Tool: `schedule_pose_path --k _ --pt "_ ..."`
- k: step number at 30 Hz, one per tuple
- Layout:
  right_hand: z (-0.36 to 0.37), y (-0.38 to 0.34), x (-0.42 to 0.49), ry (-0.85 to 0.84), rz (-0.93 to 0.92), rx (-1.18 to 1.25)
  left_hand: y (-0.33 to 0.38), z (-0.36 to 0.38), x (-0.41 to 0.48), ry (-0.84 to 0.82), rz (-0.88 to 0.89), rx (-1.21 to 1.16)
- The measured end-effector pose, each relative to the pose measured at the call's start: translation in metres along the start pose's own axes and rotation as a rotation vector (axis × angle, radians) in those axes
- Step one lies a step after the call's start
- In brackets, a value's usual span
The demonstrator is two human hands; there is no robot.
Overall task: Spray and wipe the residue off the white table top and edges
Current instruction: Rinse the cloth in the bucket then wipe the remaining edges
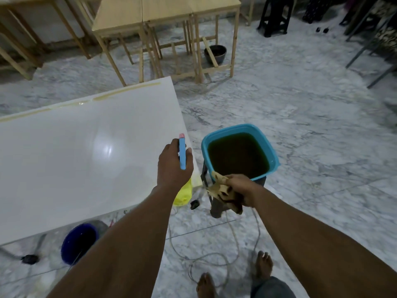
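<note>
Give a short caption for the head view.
Left hand holds spray bottle by white table; right hand grips cloth.

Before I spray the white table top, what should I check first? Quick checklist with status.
1. Spray bottle gripped by left hand: ok.
2. Cloth held ready in right hand: ok.
3. White table free of residue: not ok, yellowish strip along far edge.
4. Nozzle aimed at that strip: cannot tell.
5. Floor cables away from feet: not ok, they lie beside them.
</note>
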State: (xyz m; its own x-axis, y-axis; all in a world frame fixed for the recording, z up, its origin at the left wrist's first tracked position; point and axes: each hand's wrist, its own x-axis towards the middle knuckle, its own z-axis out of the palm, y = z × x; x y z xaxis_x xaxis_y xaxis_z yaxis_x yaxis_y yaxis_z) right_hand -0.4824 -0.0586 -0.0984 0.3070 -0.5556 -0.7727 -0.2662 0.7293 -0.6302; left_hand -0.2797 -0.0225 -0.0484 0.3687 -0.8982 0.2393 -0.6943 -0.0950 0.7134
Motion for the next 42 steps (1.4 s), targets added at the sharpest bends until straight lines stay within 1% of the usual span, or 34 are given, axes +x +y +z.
schedule_pose_path --k 2,4,7,10,13,17,20,25,29,32,35,36,39,40,41,42 --pt "-0.02 -0.018 -0.012 0.028 0.041 0.19 0.017 0.006 0.009 -0.088 0.007 0.01" --pt "-0.045 -0.035 -0.025 0.057 0.005 0.317 0.038 0.016 0.019 -0.167 0.018 0.046" --pt "-0.087 -0.048 -0.037 0.009 -0.076 0.547 0.071 0.037 0.027 -0.276 0.036 0.079" --pt "-0.141 -0.06 -0.037 -0.025 -0.088 0.656 0.108 0.07 0.041 -0.342 0.027 0.11" --pt "-0.213 -0.09 -0.037 -0.029 -0.117 0.593 0.156 0.11 0.063 -0.36 -0.006 0.086" --pt "-0.301 -0.124 -0.048 -0.037 -0.147 0.568 0.218 0.169 0.086 -0.389 0.021 0.058" --pt "-0.349 -0.146 -0.048 -0.02 -0.167 0.559 0.258 0.203 0.104 -0.396 0.024 0.052" --pt "-0.406 -0.191 -0.03 0.006 -0.19 0.565 0.305 0.249 0.148 -0.44 0.043 0.061" --pt "-0.434 -0.226 -0.003 0.003 -0.181 0.541 0.314 0.279 0.183 -0.507 -0.009 0.063" --pt "-0.452 -0.262 0.026 -0.035 -0.174 0.496 0.309 0.299 0.217 -0.514 -0.078 0.056" --pt "-0.466 -0.311 0.06 -0.072 -0.19 0.414 0.3 0.32 0.263 -0.46 -0.091 0.064" --pt "-0.47 -0.328 0.074 -0.062 -0.194 0.39 0.297 0.325 0.28 -0.437 -0.093 0.08" --pt "-0.481 -0.38 0.116 -0.086 -0.139 0.289 0.289 0.344 0.324 -0.381 -0.135 0.076" --pt "-0.482 -0.391 0.123 -0.063 -0.15 0.272 0.287 0.348 0.332 -0.378 -0.147 0.055" --pt "-0.485 -0.392 0.126 -0.08 -0.168 0.263 0.287 0.351 0.331 -0.379 -0.151 0.042" --pt "-0.484 -0.409 0.137 -0.093 -0.159 0.233 0.285 0.354 0.349 -0.349 -0.175 0.026"
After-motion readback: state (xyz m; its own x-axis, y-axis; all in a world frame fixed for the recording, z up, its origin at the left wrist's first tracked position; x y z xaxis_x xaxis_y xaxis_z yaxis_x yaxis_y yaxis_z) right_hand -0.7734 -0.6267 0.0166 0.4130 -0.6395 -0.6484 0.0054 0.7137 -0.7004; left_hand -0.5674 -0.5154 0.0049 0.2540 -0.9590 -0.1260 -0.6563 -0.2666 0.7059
